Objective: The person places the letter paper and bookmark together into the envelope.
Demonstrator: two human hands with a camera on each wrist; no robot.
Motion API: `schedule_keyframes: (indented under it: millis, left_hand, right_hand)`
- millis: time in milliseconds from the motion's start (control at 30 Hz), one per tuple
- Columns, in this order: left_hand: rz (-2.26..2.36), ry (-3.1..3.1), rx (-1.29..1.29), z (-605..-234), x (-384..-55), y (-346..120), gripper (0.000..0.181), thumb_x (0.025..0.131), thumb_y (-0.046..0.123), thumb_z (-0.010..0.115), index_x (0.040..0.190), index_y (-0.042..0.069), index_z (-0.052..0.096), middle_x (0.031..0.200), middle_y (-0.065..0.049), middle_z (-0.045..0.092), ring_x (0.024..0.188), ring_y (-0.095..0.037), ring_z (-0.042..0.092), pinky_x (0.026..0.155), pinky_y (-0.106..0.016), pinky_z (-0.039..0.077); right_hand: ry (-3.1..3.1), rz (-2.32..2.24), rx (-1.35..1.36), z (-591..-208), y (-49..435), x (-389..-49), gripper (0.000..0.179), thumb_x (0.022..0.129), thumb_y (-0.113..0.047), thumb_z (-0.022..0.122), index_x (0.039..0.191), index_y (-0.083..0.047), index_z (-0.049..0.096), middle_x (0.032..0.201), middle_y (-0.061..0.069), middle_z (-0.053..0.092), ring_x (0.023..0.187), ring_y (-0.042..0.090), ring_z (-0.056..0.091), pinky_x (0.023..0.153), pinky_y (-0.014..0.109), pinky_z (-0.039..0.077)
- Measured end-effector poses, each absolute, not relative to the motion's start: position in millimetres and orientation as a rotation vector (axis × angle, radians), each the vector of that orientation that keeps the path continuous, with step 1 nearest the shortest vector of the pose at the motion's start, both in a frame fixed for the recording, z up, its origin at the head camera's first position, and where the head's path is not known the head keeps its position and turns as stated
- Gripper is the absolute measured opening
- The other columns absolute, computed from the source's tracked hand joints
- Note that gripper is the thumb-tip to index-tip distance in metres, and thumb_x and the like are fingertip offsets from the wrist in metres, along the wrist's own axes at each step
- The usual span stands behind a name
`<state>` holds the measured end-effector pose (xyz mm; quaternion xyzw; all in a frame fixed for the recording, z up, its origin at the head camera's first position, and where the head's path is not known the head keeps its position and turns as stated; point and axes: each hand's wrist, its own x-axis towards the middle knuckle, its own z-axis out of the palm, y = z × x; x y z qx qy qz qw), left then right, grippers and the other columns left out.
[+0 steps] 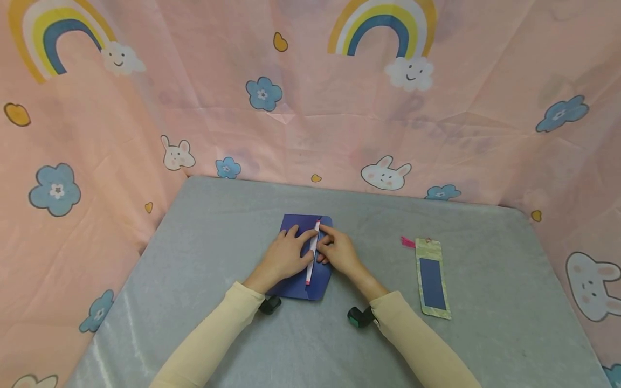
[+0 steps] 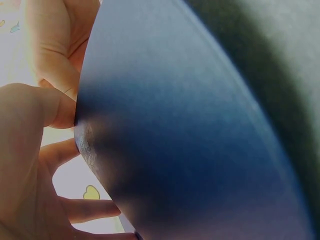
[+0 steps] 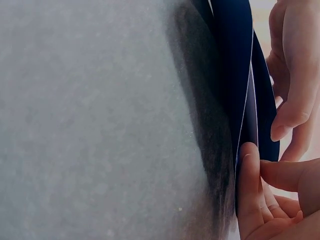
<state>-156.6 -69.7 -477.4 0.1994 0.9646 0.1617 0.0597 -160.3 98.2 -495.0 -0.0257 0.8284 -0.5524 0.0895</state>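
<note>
A dark blue paper envelope [image 1: 291,285] lies on the table, its flap folded toward the right side. Along the flap runs a narrow white strip [image 1: 310,269] with red ends. My left hand [image 1: 287,256] rests on the envelope with fingers spread, thumb and fingertips by the strip. From the right side, my right hand [image 1: 339,252] pinches the flap's edge near the strip. In the right wrist view, the right index finger [image 3: 248,175] reaches into the gap between paper layers, thumb on the outer side. The envelope [image 2: 190,125] fills much of the left wrist view.
To the right lies a green bookmark [image 1: 421,253] with a dark blue panel and a pink tassel [image 1: 407,242]. Grey cloth covers the table [image 1: 194,231]. A pink patterned curtain [image 1: 310,134] stands along the back and both sides.
</note>
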Motion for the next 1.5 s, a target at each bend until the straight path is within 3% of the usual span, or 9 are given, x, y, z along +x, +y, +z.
schedule_keyframes:
  millis: [400, 900, 1500]
  left_hand:
    - [0.492, 2.923, 0.61, -476.1, -155.9, -70.7, 0.054, 0.093, 0.035, 0.059, 0.146, 0.028, 0.049, 0.147, -0.026, 0.048, 0.131, -0.052, 0.049, 0.101, -0.062, 0.046]
    - [0.473, 2.866, 0.621, -476.9, -158.7, -74.5, 0.071, 0.083, 0.045, 0.068, 0.148, 0.032, 0.045, 0.151, -0.025, 0.043, 0.134, -0.053, 0.045, 0.098, -0.064, 0.047]
    - [0.477, 2.861, 0.618, -474.2, -157.2, -75.7, 0.074, 0.082, 0.045, 0.068, 0.15, 0.032, 0.042, 0.153, -0.024, 0.042, 0.135, -0.053, 0.044, 0.098, -0.065, 0.047]
  right_hand:
    - [2.439, -1.654, -0.081, -494.4, 95.9, -161.3, 0.056, 0.092, 0.003, 0.061, 0.146, 0.001, 0.045, 0.089, 0.02, 0.07, 0.055, 0.012, 0.066, 0.054, 0.029, 0.056]
    - [2.445, -1.645, -0.082, -495.0, 96.5, -162.7, 0.056, 0.092, 0.002, 0.062, 0.145, 0.0, 0.047, 0.091, 0.021, 0.07, 0.055, 0.013, 0.066, 0.055, 0.03, 0.057]
    - [2.46, -1.633, -0.1, -495.3, 92.7, -165.3, 0.055, 0.091, 0.004, 0.062, 0.145, -0.001, 0.048, 0.092, 0.022, 0.071, 0.055, 0.012, 0.067, 0.055, 0.029, 0.057]
